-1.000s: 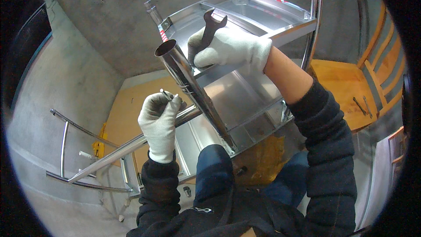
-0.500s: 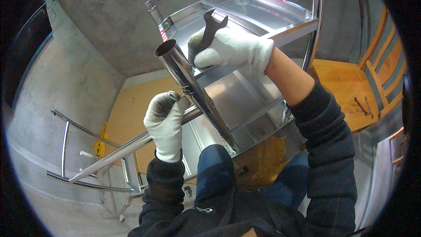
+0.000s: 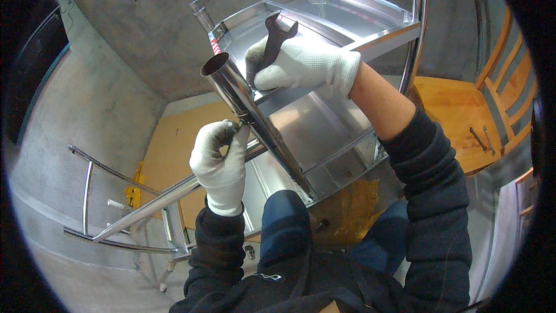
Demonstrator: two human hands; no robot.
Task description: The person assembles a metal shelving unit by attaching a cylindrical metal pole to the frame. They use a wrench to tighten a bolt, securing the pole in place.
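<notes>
My right hand (image 3: 310,62), in a white glove with grey fingers, grips a dark open-end wrench (image 3: 274,43), its jaw pointing up. That hand rests by the top of a shiny hollow metal leg (image 3: 258,123), against the metal frame (image 3: 339,49). On the leg's left side, my gloved left hand (image 3: 217,168) pinches with thumb and forefinger at a small metal piece, too little to make out. Thin wire-like strands lie across the leg there. A long metal tube (image 3: 156,202) runs away to the left from behind my left hand.
A wooden chair (image 3: 449,95) stands at right with two small tools (image 3: 480,139) on its seat. At left lie a tubular metal frame (image 3: 87,197) and a yellow object (image 3: 136,188). Brown cardboard (image 3: 191,124) lies behind; a small dark metal fitting (image 3: 249,251) is near my knee.
The leg's open top and the wrench have shifted slightly left. My left fingertips have moved up a little, closer against the leg; the right hand keeps its grip.
</notes>
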